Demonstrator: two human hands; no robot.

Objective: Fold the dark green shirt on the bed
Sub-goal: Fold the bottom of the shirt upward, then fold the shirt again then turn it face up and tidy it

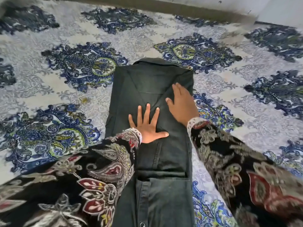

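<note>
We look down from our own head at a bed covered in a pale sheet with dark blue and green paisley medallions. Going from left to right: bare patterned sheet first, then our left sleeve, black with red and grey paisley, crossing in from the lower left.

Down the middle lies the shirt, dark green, already narrowed into a long strip with both sides and the sleeves turned in. Its collar points away from us and its hem runs off the bottom edge of the view.

Our left hand rests flat on the strip's middle, fingers spread and straight, gripping nothing. Just to its right, close but not touching, our right hand lies flat along the strip's right edge, fingers together and pointing toward the collar. Then comes the right sleeve, and more sheet.

We judge this to be the smoothing step before the strip is folded across. To do it well, we should press outward from the centre, flatten the diagonal crease under the right hand, and keep both long edges straight and parallel. The cloth looks soft, so a dragging palm may bunch it.
</note>
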